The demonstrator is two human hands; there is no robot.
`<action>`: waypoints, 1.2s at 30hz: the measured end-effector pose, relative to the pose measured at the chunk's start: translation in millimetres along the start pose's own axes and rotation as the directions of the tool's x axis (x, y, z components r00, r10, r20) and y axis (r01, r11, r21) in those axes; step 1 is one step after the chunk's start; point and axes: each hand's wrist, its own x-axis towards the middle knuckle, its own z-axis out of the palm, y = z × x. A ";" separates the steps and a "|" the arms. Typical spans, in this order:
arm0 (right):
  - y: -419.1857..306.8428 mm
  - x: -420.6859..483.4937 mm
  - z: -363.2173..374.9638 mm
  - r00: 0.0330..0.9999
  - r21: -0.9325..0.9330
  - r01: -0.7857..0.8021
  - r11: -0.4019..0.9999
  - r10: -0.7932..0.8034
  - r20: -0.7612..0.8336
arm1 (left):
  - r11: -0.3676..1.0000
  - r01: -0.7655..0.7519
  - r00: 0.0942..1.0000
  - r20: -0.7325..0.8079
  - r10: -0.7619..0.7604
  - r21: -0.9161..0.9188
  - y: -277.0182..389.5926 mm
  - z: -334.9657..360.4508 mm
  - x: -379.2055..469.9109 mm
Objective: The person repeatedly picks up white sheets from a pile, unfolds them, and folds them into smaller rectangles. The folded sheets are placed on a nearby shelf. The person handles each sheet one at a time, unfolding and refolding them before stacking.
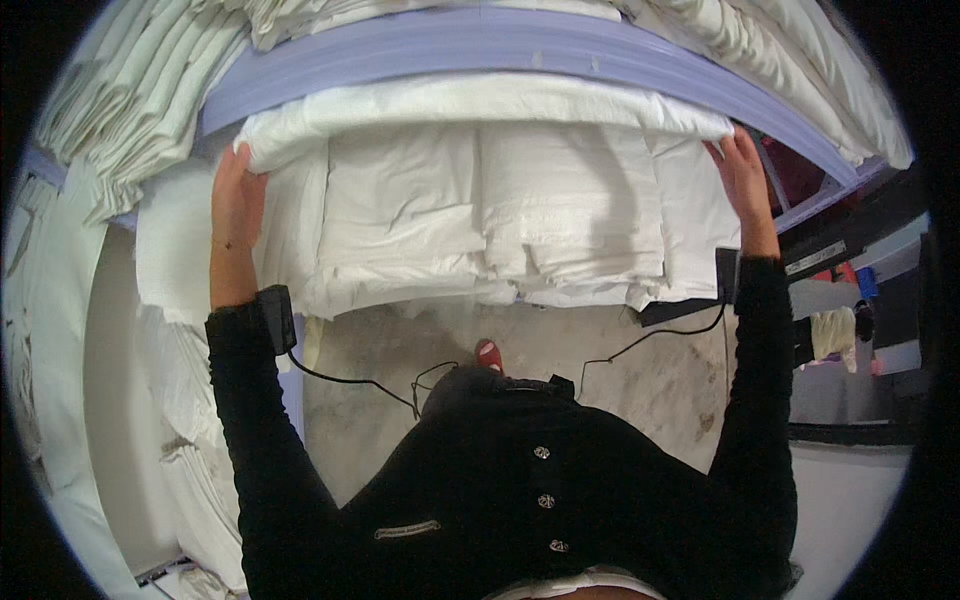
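A long folded piece of white cloth [480,101] stretches across the far side of a shelf. My left hand [240,195] grips its left end, with the fingertips partly tucked into the fabric. At the opposite end, my right hand [739,169] pinches the cloth's right edge. Beneath and in front of it lie folded white cloths in side-by-side stacks, a left middle stack [401,202] and a right middle stack [570,202]. More white fabric [176,232] spreads out below my left hand.
A lavender shelf beam [480,41] curves behind the cloth. Folded fabric piles [142,90] sit at the upper left, and white fabric rolls [795,67] at the upper right. Black cables [352,381] hang from devices at both wrists. Concrete floor [390,435] shows below.
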 end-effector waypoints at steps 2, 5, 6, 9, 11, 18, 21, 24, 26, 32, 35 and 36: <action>16.6 -21.4 -11.0 0.997 -0.043 -0.013 0.999 0.010 -0.071 | 0.977 0.123 0.978 -0.190 -0.089 0.176 -40.1 -15.0 -1.1; 40.6 -71.5 -14.9 0.952 -0.337 -0.242 0.910 0.157 -0.261 | 0.716 0.150 0.989 -0.101 -0.111 0.682 -116.1 -29.8 -38.7; 48.6 -82.5 -13.6 0.928 -0.421 -0.369 0.829 0.306 -0.212 | 0.785 0.276 0.955 -0.064 -0.291 0.554 -139.8 -32.6 -56.4; 69.8 -107.6 -1.5 0.891 -0.351 -0.446 0.823 0.447 -0.086 | 0.791 0.540 0.816 0.051 -0.576 0.288 -197.8 -31.6 -94.0; 79.2 -102.4 5.3 0.896 -0.397 -0.443 0.804 0.392 -0.206 | 0.802 0.531 0.819 0.076 -0.568 0.273 -215.1 -29.3 -102.2; 102.6 -36.6 18.7 0.797 -0.495 -0.587 0.640 0.353 -0.489 | 0.663 0.603 0.795 -0.264 -0.547 0.443 -214.1 -13.1 -57.4; 120.3 -10.4 26.6 0.788 -0.510 -0.596 0.620 0.331 -0.519 | 0.524 0.605 0.780 -0.313 -0.541 0.600 -217.2 -7.3 -38.2; 136.6 10.2 36.9 0.778 -0.565 -0.599 0.567 0.246 -0.579 | 0.511 0.486 0.851 -0.251 -0.461 0.709 -225.3 -0.6 -21.2; 142.1 22.7 42.2 0.762 -0.526 -0.598 0.605 0.226 -0.607 | 0.514 0.523 0.822 -0.243 -0.515 0.680 -226.5 2.3 -11.1; 131.5 28.7 37.8 0.800 -0.301 -0.458 0.837 0.239 -0.551 | 0.805 0.452 0.874 -0.374 -0.311 0.386 -215.2 3.7 -23.3; 131.3 18.3 33.6 0.860 -0.331 -0.326 0.886 0.132 -0.493 | 0.868 0.468 0.834 -0.409 -0.371 0.165 -215.5 -3.1 -48.8; 133.5 16.0 33.0 0.858 -0.356 -0.356 0.864 0.151 -0.492 | 0.842 0.539 0.763 -0.422 -0.489 -0.001 -218.9 -4.7 -54.2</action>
